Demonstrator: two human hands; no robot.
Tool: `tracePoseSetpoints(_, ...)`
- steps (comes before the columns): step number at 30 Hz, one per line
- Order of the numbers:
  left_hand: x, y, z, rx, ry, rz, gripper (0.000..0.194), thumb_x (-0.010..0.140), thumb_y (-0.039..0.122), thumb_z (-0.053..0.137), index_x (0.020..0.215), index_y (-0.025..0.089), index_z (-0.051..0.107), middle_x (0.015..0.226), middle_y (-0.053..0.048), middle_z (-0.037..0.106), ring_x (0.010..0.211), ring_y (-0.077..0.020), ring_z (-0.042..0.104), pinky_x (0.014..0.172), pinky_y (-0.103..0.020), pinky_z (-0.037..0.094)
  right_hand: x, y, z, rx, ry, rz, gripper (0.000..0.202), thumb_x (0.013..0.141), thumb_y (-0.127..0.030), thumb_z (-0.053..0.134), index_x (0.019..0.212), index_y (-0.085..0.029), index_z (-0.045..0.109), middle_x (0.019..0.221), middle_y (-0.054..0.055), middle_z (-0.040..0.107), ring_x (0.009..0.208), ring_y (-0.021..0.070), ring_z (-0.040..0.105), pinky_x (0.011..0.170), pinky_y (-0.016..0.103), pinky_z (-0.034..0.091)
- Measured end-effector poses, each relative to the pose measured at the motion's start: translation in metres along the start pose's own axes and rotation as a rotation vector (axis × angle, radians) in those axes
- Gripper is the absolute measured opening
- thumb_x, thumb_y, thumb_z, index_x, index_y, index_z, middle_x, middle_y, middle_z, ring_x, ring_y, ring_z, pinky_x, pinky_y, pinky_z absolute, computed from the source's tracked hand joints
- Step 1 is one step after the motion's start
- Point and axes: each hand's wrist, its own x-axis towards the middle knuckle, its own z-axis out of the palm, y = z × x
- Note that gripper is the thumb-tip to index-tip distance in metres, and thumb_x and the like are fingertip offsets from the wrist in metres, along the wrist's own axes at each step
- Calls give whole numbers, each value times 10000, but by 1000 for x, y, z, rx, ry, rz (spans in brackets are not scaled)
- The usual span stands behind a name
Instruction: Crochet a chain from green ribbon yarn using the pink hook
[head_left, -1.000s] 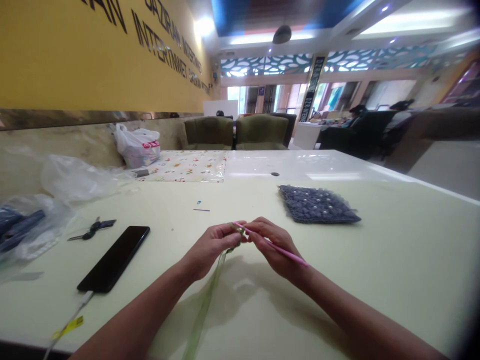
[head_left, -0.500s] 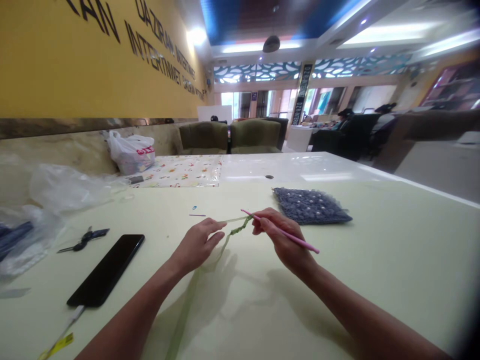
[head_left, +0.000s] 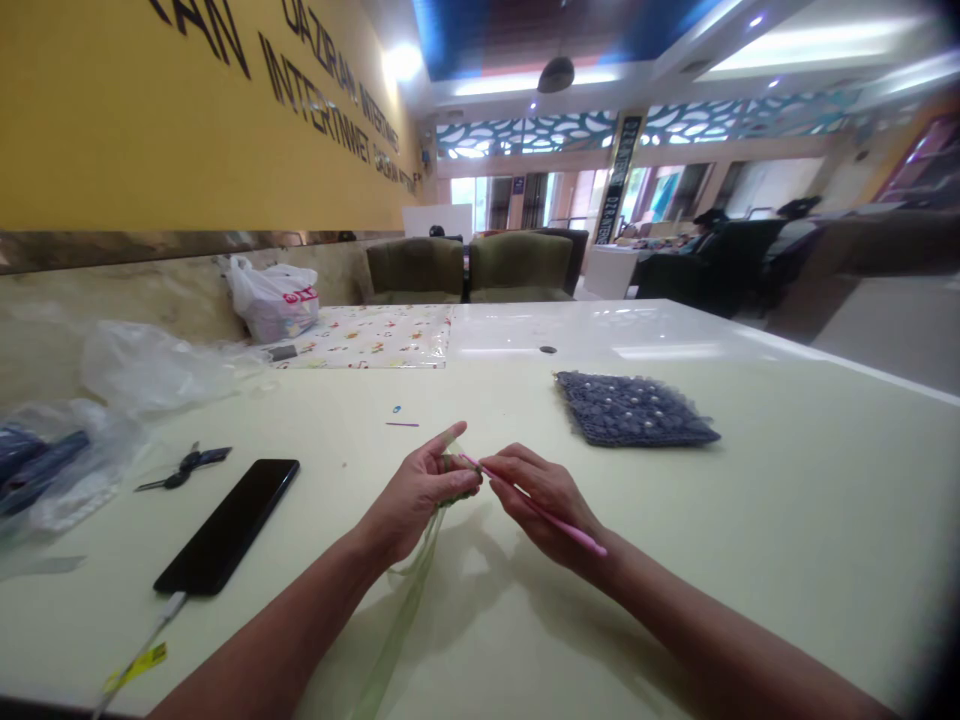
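The bottom edge cuts off the green ribbon [head_left: 391,640] and the cable [head_left: 160,625]. The left hand [head_left: 412,497] mostly hides the ribbon's looped part. The pink hook [head_left: 559,522] has a tip too small to make out. The left edge crops a plastic bag [head_left: 81,490]; a distant person [head_left: 793,235] is blurred.

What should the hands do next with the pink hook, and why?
Probably the right grip should turn the pink hook slightly to catch the green ribbon and draw it back. The hook's tip points in beside the left grip's fingers, the left grip is holding the ribbon, and its index finger is raised.
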Motion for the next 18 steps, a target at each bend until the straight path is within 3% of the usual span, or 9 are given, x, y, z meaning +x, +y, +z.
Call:
tracePoseSetpoints(5,-3,2,1,60,-22,-46,883,686,171,785,1464,219,368,748,28,603,690,-108,538,715,-279,366,0,3,0,-59,-50,-34,199,957,-181,462,1046,-203,638,912,47,644,747,110,633,658,215,505)
tracePoseSetpoints(9,-4,-4,7,147,80,43,860,677,183,778,1449,189,398,647,68,527,590,-77,427,622,-259,320,-3,5,5,-329,-71,-52,166,951,-171,455,950,-182,620,848,41,637,694,115,593,599,212,439)
tracePoseSetpoints(13,-5,-13,15,78,192,68,741,674,226,795,1360,162,522,619,76,500,598,-72,431,678,-261,367,-7,4,12,-668,-11,-122,142,905,-115,468,830,-173,573,719,20,576,590,124,477,531,248,318)
tracePoseSetpoints(18,-4,-12,15,-151,122,-119,553,676,169,794,1209,163,645,805,4,644,727,-86,564,844,-273,415,-8,1,11,-768,62,-186,152,895,-95,466,801,-183,546,662,8,536,562,134,419,538,285,272)
